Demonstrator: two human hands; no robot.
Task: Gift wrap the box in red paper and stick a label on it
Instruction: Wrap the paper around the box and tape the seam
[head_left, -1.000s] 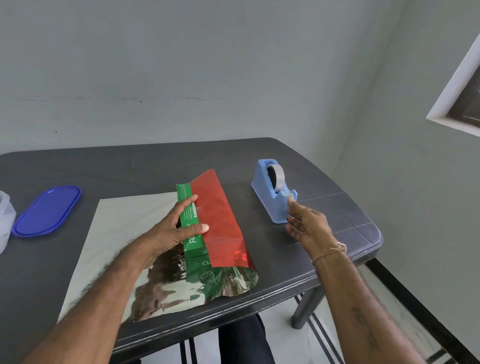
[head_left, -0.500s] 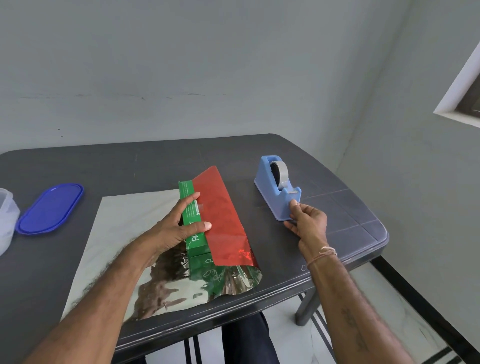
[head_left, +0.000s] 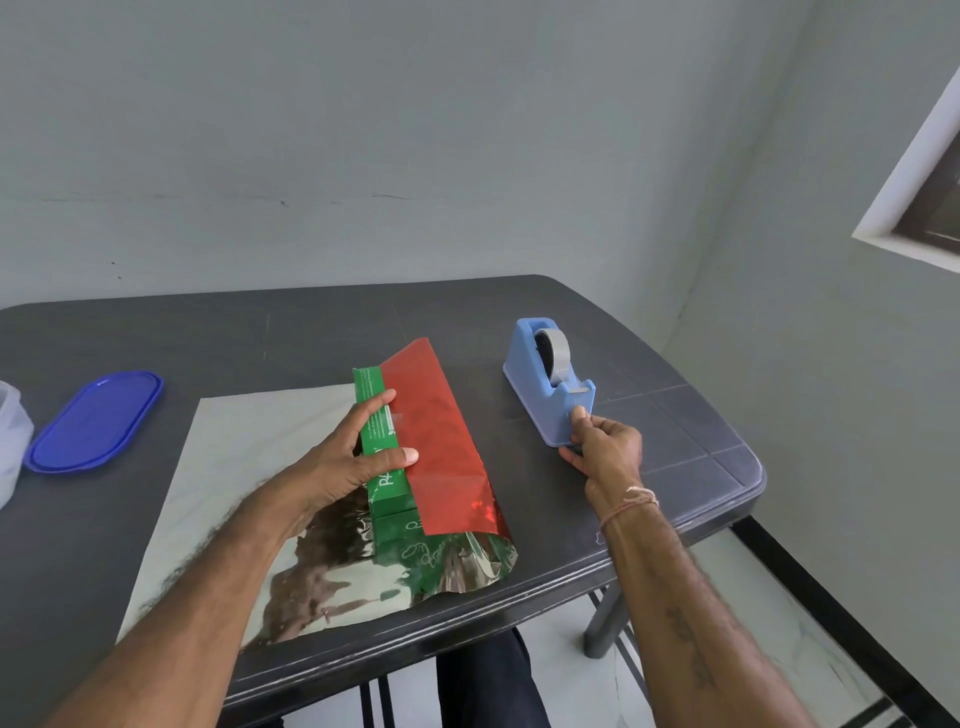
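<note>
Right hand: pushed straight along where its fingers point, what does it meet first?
The blue tape dispenser: the right hand touches its near end, thumb on the front face, so nothing lies between.

Pale grey walls (head_left: 363, 130) meet in a corner behind the dark desk (head_left: 311, 327) (its near edge scuffed); a white-framed window (head_left: 904, 208) sits right, above light tiled floor (head_left: 769, 623).
</note>
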